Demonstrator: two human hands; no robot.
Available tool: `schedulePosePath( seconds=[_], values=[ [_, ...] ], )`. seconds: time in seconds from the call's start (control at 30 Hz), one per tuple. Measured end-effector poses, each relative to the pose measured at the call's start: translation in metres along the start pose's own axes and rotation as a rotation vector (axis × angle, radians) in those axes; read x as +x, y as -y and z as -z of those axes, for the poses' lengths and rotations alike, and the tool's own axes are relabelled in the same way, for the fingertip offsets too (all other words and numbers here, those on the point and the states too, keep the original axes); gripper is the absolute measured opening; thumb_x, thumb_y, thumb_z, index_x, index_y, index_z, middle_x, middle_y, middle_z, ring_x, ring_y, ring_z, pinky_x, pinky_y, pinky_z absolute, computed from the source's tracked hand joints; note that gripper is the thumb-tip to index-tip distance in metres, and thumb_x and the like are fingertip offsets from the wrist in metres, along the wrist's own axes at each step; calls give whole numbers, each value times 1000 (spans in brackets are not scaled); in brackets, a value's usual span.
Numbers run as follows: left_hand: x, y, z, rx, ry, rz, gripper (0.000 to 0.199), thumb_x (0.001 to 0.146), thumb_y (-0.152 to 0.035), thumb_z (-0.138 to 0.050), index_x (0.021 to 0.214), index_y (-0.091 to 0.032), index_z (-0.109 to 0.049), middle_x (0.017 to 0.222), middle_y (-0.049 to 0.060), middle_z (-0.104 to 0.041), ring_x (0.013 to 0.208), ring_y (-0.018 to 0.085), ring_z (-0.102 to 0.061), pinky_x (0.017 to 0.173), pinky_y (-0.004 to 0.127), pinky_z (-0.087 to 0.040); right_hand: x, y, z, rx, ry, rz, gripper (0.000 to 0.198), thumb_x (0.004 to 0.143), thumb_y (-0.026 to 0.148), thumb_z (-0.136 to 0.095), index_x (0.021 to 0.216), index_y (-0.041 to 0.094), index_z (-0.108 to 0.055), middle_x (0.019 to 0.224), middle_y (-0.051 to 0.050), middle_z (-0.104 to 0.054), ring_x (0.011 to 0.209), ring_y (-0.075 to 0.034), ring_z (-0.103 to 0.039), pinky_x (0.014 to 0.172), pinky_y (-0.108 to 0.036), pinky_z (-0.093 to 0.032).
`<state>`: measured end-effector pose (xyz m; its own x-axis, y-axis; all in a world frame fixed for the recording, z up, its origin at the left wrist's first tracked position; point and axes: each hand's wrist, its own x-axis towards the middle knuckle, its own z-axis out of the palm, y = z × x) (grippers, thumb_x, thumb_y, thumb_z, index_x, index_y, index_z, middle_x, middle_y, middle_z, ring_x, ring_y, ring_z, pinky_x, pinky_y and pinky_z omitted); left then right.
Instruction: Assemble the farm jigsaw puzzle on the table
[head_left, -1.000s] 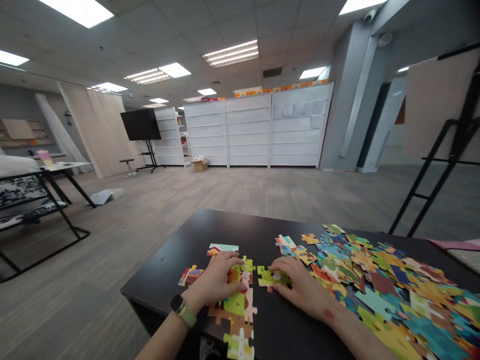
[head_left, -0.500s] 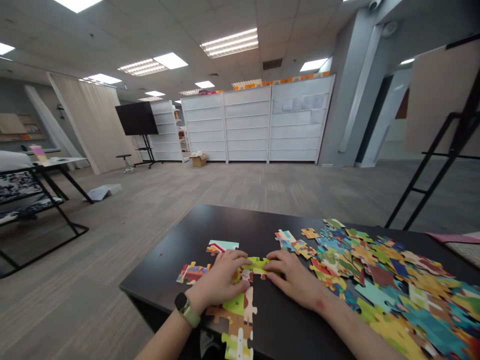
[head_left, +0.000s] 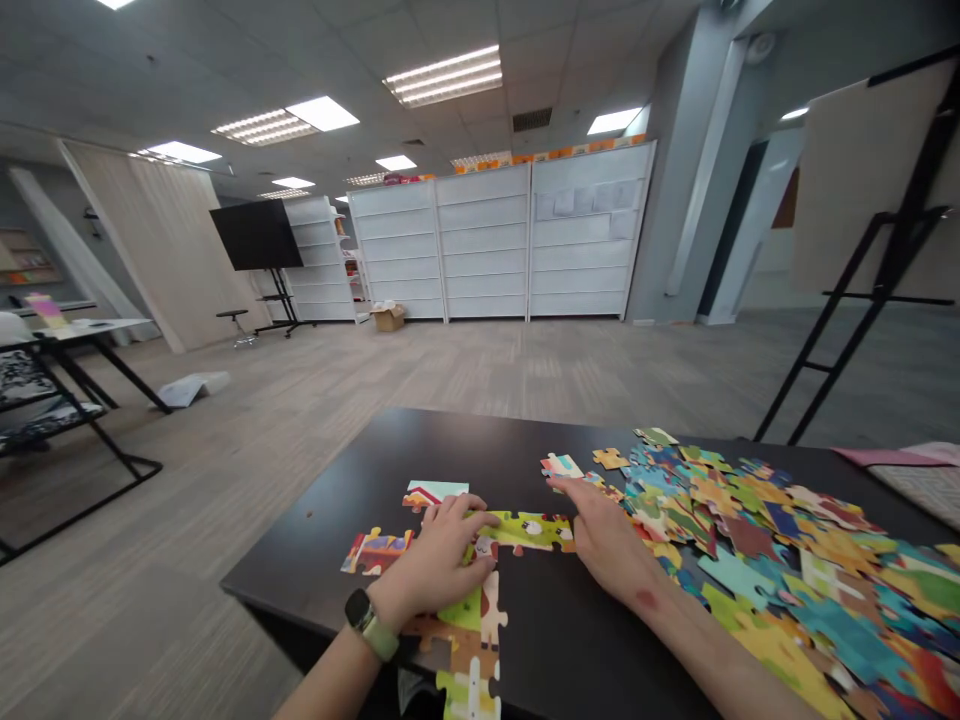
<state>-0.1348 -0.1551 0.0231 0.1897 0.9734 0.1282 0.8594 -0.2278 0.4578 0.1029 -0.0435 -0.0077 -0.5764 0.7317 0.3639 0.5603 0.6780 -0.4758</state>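
My left hand [head_left: 444, 555], with a watch on its wrist, rests palm-down and fingers spread over joined jigsaw puzzle pieces [head_left: 472, 612], hiding some of them. From its fingertips a green puzzle strip [head_left: 529, 529] with white sheep on it runs right. My right hand [head_left: 604, 535] is just past the strip's right end, index finger stretched out toward a loose puzzle piece [head_left: 561, 465]; whether it touches is hard to tell. Nothing shows in its fingers. Left of my left hand lie a purple-and-orange puzzle section [head_left: 377, 550] and a pale blue-and-red one [head_left: 435, 492].
A big pile of loose puzzle pieces [head_left: 780, 550] covers the right of the black table [head_left: 360, 470]. A keyboard [head_left: 919, 490] sits at its far right edge. Beyond stand an easel [head_left: 862, 270], white shelving [head_left: 484, 245] and a screen on a stand [head_left: 256, 235].
My right hand has left the green strip and moved up toward the loose pieces, uncovering the sheep. My left hand stays on the joined pieces. The view has shifted slightly right.
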Motion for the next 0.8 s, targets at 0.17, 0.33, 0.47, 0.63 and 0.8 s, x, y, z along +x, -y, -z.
schedulePosePath(
  seconds=[0.17,0.33,0.47,0.63,0.8],
  values=[
    [0,17,2,-285,-82,29,58,85,-28,-64,141,-28,-51,143,9,-53,137,30,-43,119,49,-30,-1,-5,2,56,3,25,57,77,1,-40,127,17,-63,131,-11,-66,126,-23,-60,113,-44,-45],
    [5,49,11,-419,-318,157,43,95,-31,-47,137,-22,-51,140,12,-58,126,24,-57,105,38,-47,-4,5,0,66,19,112,46,87,10,-43,129,17,-61,131,-14,-66,125,-26,-59,111,-49,-45],
    [0,64,13,-200,-328,161,40,91,-32,-52,129,-21,-58,135,12,-60,125,27,-56,108,44,-43,-5,9,-4,53,57,188,30,88,14,-53,113,21,-68,123,-11,-69,118,-27,-62,104,-48,-48],
    [-6,61,13,64,-248,157,33,86,-35,-63,116,-24,-69,139,13,-57,132,36,-47,109,55,-36,0,10,-5,33,-93,255,24,96,15,-47,103,22,-68,116,-9,-69,113,-25,-62,99,-44,-49],
    [-17,27,10,185,-190,130,41,89,-49,-62,126,-30,-65,148,7,-53,139,32,-41,114,51,-34,6,8,7,1,-208,295,27,93,7,-43,99,19,-67,108,-11,-69,108,-25,-62,98,-44,-49]
  ],
)
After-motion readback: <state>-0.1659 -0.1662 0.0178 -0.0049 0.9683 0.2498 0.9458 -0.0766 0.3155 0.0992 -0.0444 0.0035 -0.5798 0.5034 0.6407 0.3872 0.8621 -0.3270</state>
